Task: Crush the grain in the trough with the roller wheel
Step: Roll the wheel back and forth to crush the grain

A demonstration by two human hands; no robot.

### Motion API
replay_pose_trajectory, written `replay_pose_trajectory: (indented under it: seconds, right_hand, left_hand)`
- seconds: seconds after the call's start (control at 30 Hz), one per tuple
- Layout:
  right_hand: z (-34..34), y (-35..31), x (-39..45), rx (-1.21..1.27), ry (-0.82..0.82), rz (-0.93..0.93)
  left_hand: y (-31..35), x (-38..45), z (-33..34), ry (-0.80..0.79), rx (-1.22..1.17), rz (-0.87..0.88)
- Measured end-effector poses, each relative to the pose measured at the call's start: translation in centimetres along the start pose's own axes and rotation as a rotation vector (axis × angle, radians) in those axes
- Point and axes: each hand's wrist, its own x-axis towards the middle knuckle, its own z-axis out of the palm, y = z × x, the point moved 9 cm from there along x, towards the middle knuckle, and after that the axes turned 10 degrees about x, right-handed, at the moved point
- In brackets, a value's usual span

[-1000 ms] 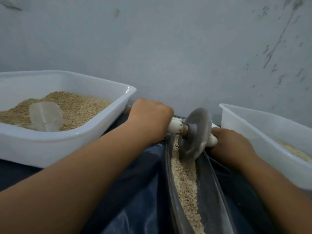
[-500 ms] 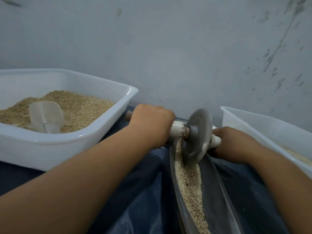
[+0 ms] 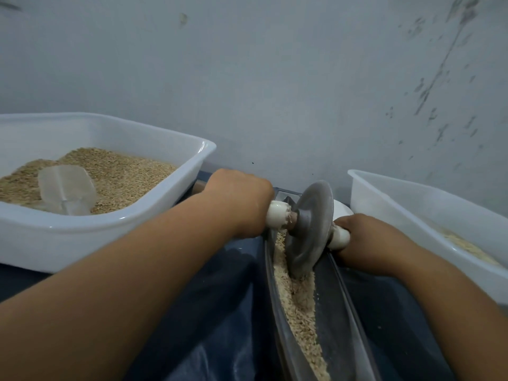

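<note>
A grey metal roller wheel (image 3: 309,226), a flat disc with a dull, smooth face, stands on edge and leans slightly in a long, narrow trough (image 3: 335,320) with dark, sloping metal sides that runs from the near edge of the view toward the wall. Its rim is down in the grain (image 3: 299,306), a pale, coarse, crumbly band lying along the trough's left slope and floor. A rod passes through the wheel's hub and ends in smooth white handles on both sides. The left hand (image 3: 239,202) is wrapped around the left handle, fingers curled under it, and the right hand (image 3: 365,240) closes around the right handle just beside the wheel. To the left sits a white plastic tub (image 3: 154,215) with rounded corners, heaped with tan, granular grain in which a translucent plastic scoop (image 3: 67,188) lies half sunk. To the right, a second white tub (image 3: 412,207) holds a paler layer of meal, partly cut off by the frame edge. Everything rests on a dark blue cloth (image 3: 220,325) with soft folds and a few stray grains. Behind stands a pale grey wall (image 3: 275,78), matt and streaked with dark smudges at the right.
</note>
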Motion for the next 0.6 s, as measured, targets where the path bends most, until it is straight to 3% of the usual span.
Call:
replay_pose_trajectory:
  seconds: [0.17, 0.3, 0.5, 0.6]
  right_hand:
    - [-0.8, -1.2, 2.6, 0.012, -0.112, -0.033]
    - [-1.2, -1.4, 2.8, -0.011, -0.099, -0.035]
    - [-0.7, -1.0, -1.1, -0.091, 0.059, -0.021]
    - [0.1, -0.4, -1.6, -0.002, -0.018, -0.002]
  left_hand:
    - [-0.4, 0.2, -0.3, 0.119, 0.027, -0.071]
    - [-0.8, 0.4, 0.7, 0.055, -0.029, -0.075]
    - [-0.4, 0.2, 1.2, -0.117, -0.064, 0.037]
    - [0.0, 0.0, 0.4, -0.051, -0.027, 0.042]
